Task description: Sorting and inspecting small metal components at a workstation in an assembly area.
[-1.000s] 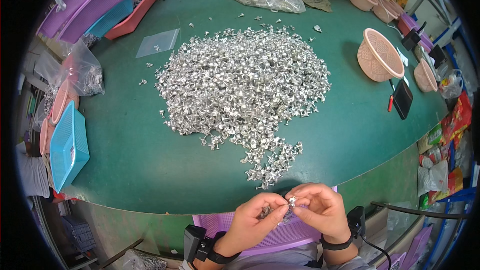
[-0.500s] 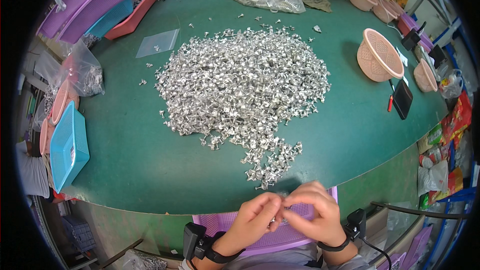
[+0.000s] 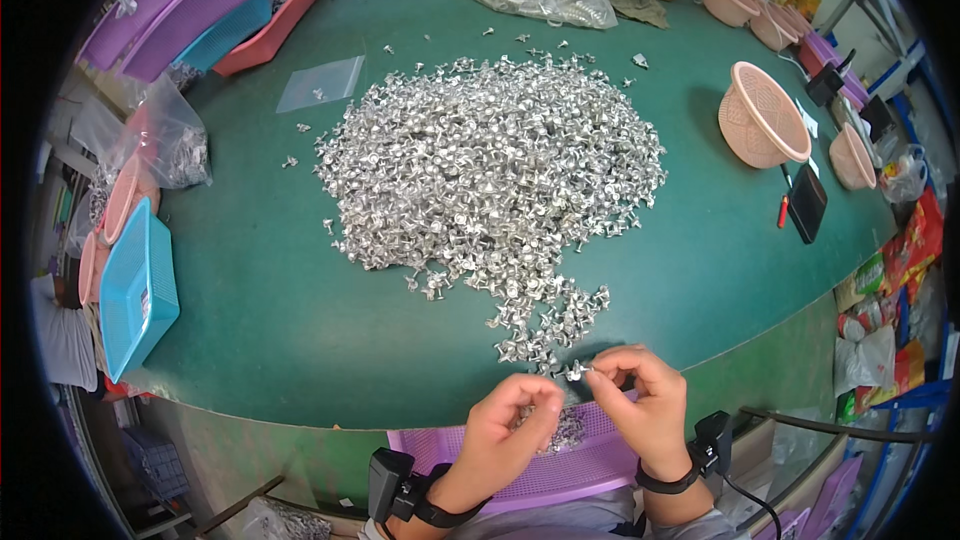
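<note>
Head view: metal piece (image 3: 575, 371) at the right hand (image 3: 645, 405) fingertips (image 3: 594, 379).

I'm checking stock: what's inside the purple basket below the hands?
Small silvery metal parts lie heaped in the purple basket. The left hand and right hand cover areas of it, so anything hidden beneath them can't be seen.

Parts (image 3: 490, 165): heaped on the table (image 3: 250, 270) before me
Basket (image 3: 590, 452): between me and the table
Colander (image 3: 765, 118): right of the parts
</note>
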A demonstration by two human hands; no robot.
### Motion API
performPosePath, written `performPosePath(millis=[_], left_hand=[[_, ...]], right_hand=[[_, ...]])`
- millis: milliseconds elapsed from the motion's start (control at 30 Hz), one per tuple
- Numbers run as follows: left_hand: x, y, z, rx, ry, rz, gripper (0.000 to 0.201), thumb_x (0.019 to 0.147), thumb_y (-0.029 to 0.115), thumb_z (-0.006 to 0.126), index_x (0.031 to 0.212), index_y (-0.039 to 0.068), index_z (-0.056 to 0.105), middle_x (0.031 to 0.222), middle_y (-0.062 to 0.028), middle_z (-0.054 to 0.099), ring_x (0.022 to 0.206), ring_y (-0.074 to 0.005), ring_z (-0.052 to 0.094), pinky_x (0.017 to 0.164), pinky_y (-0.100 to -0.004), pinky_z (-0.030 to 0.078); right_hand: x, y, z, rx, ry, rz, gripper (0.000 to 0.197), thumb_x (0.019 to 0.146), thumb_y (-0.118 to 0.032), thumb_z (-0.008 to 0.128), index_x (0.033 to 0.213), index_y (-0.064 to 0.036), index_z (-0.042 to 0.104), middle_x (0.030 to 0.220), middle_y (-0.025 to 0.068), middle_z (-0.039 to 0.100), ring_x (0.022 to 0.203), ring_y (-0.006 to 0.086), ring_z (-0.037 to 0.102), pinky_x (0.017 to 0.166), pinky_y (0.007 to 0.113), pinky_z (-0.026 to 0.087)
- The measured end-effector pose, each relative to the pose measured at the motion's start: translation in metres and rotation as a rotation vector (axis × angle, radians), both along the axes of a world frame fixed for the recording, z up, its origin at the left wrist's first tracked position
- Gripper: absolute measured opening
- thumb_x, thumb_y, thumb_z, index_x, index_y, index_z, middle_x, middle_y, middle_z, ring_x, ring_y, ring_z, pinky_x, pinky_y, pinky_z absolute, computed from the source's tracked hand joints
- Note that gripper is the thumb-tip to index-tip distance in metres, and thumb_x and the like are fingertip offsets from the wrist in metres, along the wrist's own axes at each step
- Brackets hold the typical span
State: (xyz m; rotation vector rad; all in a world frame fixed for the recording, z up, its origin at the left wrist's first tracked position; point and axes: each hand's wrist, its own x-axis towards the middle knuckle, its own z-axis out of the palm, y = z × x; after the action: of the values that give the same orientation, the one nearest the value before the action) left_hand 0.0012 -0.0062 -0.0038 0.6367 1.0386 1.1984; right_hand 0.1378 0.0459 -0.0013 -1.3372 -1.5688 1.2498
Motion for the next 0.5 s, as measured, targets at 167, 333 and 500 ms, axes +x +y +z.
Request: performPosePath(millis=[167,333,500], left_hand=[[0.0035,-0.0004,-0.0054,0.095,0.121,0.004,0.013,0.081,0.004,0.045,0.093,0.000,0.045,0.063,-0.0021,0.047,0.052,-0.0053,0.042,0.045,-0.0169,0.033],[0.0007,-0.0018,-0.0021,0.076,0.084,-0.007,0.012,0.082,0.006,0.045,0.092,0.000,0.047,0.065,-0.0026,0.049,0.054,-0.0053,0.044,0.045,-0.0167,0.034],[0.0008,-0.0023,-0.0001,0.056,0.062,0.008,0.012,0.081,0.006,0.045,0.091,0.000,0.049,0.065,-0.0024,0.049,0.054,-0.0048,0.044,0.045,-0.0164,0.034]], right_hand=[[0.0046,-0.0072,0.0028,-0.176,0.339,0.060,0.014,0.068,0.004,0.059,0.080,0.0011,0.053,0.075,0.0052,0.055,0.067,0.0081,0.049,0.061,0.020,0.039],[0.0066,-0.0074,0.0020,-0.103,0.450,0.193,0.019,0.067,0.010,0.057,0.083,0.0021,0.050,0.082,0.0095,0.054,0.075,0.0120,0.051,0.068,0.023,0.041],[0.0063,-0.0079,0.0046,-0.066,0.453,0.221,0.017,0.067,0.010,0.056,0.081,0.0025,0.051,0.083,0.0108,0.053,0.077,0.0153,0.051,0.069,0.025,0.041]])
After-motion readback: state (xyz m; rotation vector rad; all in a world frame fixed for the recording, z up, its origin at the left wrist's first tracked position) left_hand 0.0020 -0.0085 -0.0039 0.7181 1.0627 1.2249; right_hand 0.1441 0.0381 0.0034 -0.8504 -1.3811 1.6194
